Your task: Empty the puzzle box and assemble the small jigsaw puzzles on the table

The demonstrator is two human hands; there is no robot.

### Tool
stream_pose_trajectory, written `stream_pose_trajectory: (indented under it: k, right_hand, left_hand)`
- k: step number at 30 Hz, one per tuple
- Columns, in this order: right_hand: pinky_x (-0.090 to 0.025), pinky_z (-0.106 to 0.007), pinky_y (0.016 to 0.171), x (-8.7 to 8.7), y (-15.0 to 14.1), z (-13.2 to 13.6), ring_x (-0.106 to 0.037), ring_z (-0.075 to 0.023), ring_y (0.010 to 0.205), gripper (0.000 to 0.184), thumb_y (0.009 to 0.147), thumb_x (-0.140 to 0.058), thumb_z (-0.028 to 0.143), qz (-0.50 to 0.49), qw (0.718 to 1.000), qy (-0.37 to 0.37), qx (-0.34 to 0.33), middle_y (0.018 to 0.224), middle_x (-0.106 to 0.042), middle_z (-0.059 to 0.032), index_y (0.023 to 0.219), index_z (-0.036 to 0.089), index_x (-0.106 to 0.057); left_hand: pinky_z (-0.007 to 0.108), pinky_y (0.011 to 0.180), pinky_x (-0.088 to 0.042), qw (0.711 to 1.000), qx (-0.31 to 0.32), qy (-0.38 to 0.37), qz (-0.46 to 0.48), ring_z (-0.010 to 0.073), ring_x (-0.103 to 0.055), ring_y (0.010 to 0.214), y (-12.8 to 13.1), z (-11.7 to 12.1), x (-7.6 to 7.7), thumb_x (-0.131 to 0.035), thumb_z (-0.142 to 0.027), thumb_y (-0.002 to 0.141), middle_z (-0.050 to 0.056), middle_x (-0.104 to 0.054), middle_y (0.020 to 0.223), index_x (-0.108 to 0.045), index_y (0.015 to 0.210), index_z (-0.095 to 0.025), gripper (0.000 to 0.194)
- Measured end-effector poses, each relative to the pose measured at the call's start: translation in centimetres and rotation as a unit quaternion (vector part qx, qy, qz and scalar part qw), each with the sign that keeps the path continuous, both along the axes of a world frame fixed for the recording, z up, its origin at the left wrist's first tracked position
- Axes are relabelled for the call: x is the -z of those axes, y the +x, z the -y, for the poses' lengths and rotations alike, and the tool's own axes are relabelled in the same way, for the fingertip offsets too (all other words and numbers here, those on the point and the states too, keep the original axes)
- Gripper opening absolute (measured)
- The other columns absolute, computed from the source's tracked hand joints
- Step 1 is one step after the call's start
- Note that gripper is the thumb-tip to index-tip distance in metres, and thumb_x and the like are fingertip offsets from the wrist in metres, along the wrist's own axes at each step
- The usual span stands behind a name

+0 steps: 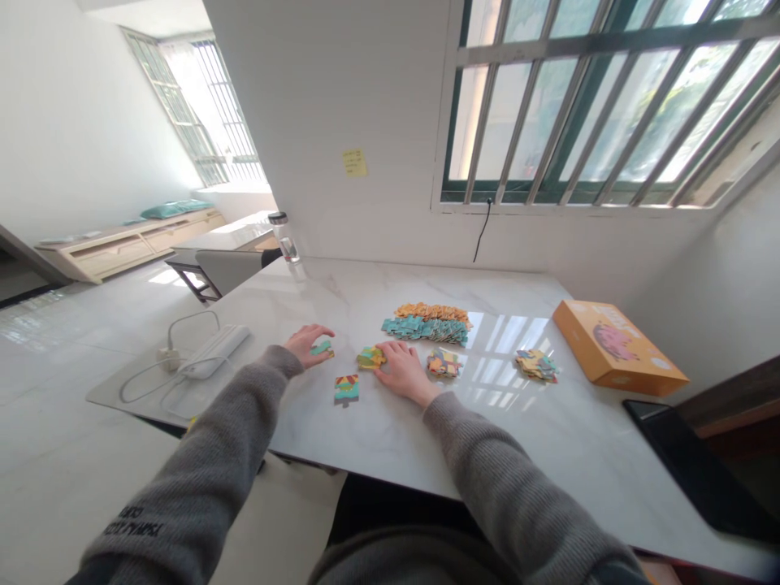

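Resting on the white marble table (390, 443), the left hand (308, 345) sits half-open at a teal puzzle piece (321, 348) and the right hand (402, 372) lies open beside joined puzzle pieces (370, 357); they look like light, stiff card, probably best pinched by the edges.

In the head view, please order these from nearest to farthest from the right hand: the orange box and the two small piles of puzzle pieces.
1. Nearer puzzle-piece pile, just right of the right hand.
2. Farther puzzle-piece pile, further right.
3. Orange box, farthest right.
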State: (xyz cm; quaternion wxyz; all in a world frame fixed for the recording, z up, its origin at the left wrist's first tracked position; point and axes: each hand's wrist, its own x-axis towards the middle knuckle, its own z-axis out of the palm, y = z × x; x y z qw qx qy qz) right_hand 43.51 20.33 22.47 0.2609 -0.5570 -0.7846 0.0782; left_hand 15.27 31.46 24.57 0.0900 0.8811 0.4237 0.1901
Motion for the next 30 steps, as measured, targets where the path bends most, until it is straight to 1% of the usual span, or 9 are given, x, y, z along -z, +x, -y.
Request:
stream_pose_trajectory:
  k: [2, 4, 7, 9, 13, 17, 21, 25, 30]
  right_hand:
    - [-0.035, -0.044, 0.098, 0.0, -0.1, 0.0, -0.047, -0.0289, 0.123, 0.049, 0.087, -0.064, 0.036, 0.000, 1.000, 0.003, 0.000, 0.132, -0.059, -0.0117, 0.132, 0.022, -0.052]
    - [-0.035, -0.045, 0.099, 0.1, -0.2, 0.1, -0.047, -0.0293, 0.124, 0.052, 0.088, -0.064, 0.039, -0.002, 1.000, 0.005, -0.001, 0.132, -0.058, -0.0125, 0.134, 0.021, -0.050]
    - [-0.036, -0.046, 0.101, 0.1, -0.1, 0.2, -0.047, -0.0291, 0.125, 0.052, 0.090, -0.061, 0.042, -0.022, 1.000, 0.008, 0.010, 0.132, -0.058, -0.0134, 0.135, 0.020, -0.049]
    - [-0.037, -0.045, 0.102, 0.1, 0.0, 0.4, -0.048, -0.0282, 0.125, 0.050, 0.092, -0.058, 0.040, -0.044, 0.999, 0.013, 0.017, 0.132, -0.057, -0.0135, 0.136, 0.019, -0.048]
    - [-0.039, -0.044, 0.104, 0.1, 0.4, 0.9, -0.049, -0.0268, 0.124, 0.046, 0.094, -0.055, 0.035, -0.091, 0.995, 0.039, 0.003, 0.131, -0.057, -0.0134, 0.136, 0.018, -0.048]
    - [-0.043, -0.042, 0.102, 0.1, 0.7, 1.1, -0.053, -0.0254, 0.116, 0.043, 0.094, -0.052, 0.028, -0.150, 0.987, 0.059, 0.005, 0.125, -0.058, -0.0143, 0.136, 0.016, -0.048]
    - [-0.046, -0.042, 0.099, 0.3, 0.9, 0.8, -0.056, -0.0234, 0.105, 0.042, 0.094, -0.051, 0.023, -0.197, 0.977, 0.077, 0.009, 0.114, -0.059, -0.0128, 0.135, 0.015, -0.048]
    - [-0.049, -0.042, 0.095, 0.5, 1.0, 0.5, -0.057, -0.0229, 0.098, 0.043, 0.093, -0.051, 0.021, -0.224, 0.971, 0.088, 0.006, 0.110, -0.059, -0.0114, 0.135, 0.016, -0.048]
    - [-0.049, -0.043, 0.094, 0.6, 1.0, 0.5, -0.057, -0.0231, 0.097, 0.043, 0.092, -0.051, 0.020, -0.231, 0.969, 0.090, 0.001, 0.109, -0.059, -0.0115, 0.135, 0.016, -0.048]
  left_hand:
    - [0.043, 0.104, -0.042, 1.000, -0.027, -0.004, -0.013, 0.0291, -0.057, 0.109, -1.9, 0.3, 0.4, -0.065, -0.035, 0.066, 0.006, -0.065, 0.116, -0.065, 0.109, -0.026, 0.044]
    - [0.042, 0.104, -0.042, 0.999, -0.050, -0.004, -0.022, 0.0294, -0.057, 0.110, -2.7, 0.8, 1.2, -0.065, -0.036, 0.065, 0.006, -0.065, 0.117, -0.066, 0.109, -0.027, 0.045]
    - [0.042, 0.101, -0.043, 0.997, -0.077, 0.009, -0.020, 0.0288, -0.057, 0.106, -2.4, 1.4, 2.3, -0.060, -0.037, 0.071, 0.007, -0.065, 0.113, -0.064, 0.113, -0.025, 0.044]
    - [0.042, 0.099, -0.044, 0.997, -0.077, 0.016, -0.017, 0.0279, -0.057, 0.102, -1.7, 1.4, 2.6, -0.060, -0.035, 0.072, 0.007, -0.065, 0.107, -0.063, 0.114, -0.024, 0.044]
    - [0.041, 0.096, -0.046, 0.999, -0.032, 0.025, -0.002, 0.0269, -0.059, 0.098, 0.2, 1.7, 2.1, -0.065, -0.030, 0.068, 0.006, -0.066, 0.101, -0.060, 0.110, -0.023, 0.042]
    - [0.041, 0.096, -0.044, 0.998, 0.030, 0.063, 0.007, 0.0278, -0.058, 0.104, 3.2, 3.0, 0.5, -0.066, -0.025, 0.068, 0.007, -0.066, 0.110, -0.058, 0.107, -0.023, 0.039]
    - [0.040, 0.096, -0.041, 0.994, 0.078, 0.071, -0.022, 0.0278, -0.057, 0.108, 6.5, 4.2, -0.9, -0.066, -0.020, 0.066, 0.007, -0.065, 0.116, -0.057, 0.105, -0.023, 0.040]
    - [0.040, 0.097, -0.040, 0.991, 0.115, 0.065, -0.038, 0.0266, -0.057, 0.107, 8.2, 4.3, -0.9, -0.065, -0.016, 0.065, 0.006, -0.065, 0.114, -0.056, 0.103, -0.022, 0.040]
    - [0.041, 0.096, -0.040, 0.992, 0.107, 0.049, -0.035, 0.0270, -0.056, 0.109, 8.6, 4.1, -0.2, -0.064, -0.017, 0.067, 0.007, -0.064, 0.116, -0.055, 0.105, -0.022, 0.039]
